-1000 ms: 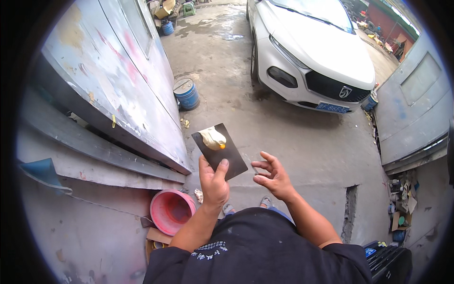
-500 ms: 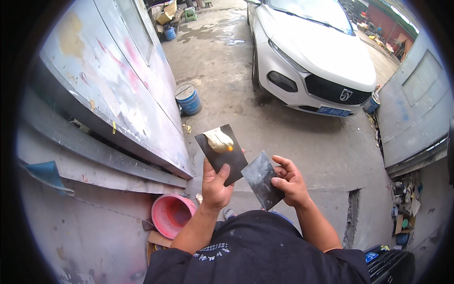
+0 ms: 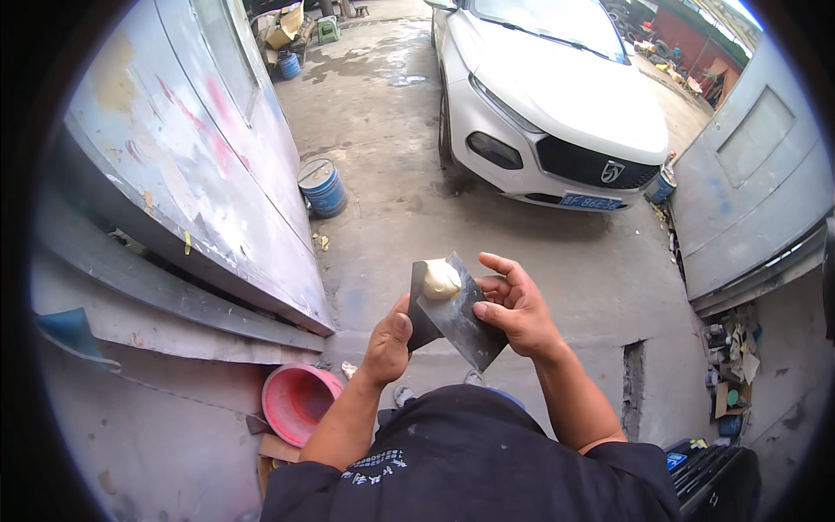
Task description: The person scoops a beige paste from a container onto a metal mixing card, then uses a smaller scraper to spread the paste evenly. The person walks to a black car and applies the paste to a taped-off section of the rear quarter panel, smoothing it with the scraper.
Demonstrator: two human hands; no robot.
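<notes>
My left hand (image 3: 386, 348) grips a dark, flat putty board (image 3: 421, 329) in front of my chest, its thumb along the near edge. A smooth cream-coloured lump of putty (image 3: 441, 279) sits toward the upper end, where the two flat pieces meet. In my right hand (image 3: 524, 315) is a thin, dark putty spreader (image 3: 470, 324) with whitish smears, pinched by thumb and fingers, the index finger raised. The spreader overlaps the board and touches the putty; which piece bears most of the lump I cannot tell.
A white car (image 3: 565, 104) is parked ahead. Painted metal doors flank the opening, the left door (image 3: 200, 165) nearer. A blue drum (image 3: 323, 189) stands beside it. A pink bucket (image 3: 302, 404) is by my left elbow, a black case (image 3: 718, 487) at lower right, a floor slot (image 3: 632, 391) to the right.
My hands have come together: the spreader now overlaps the board at the putty. The board has turned more upright. The lump is rounder, and its orange dab no longer shows. The view has shifted slightly.
</notes>
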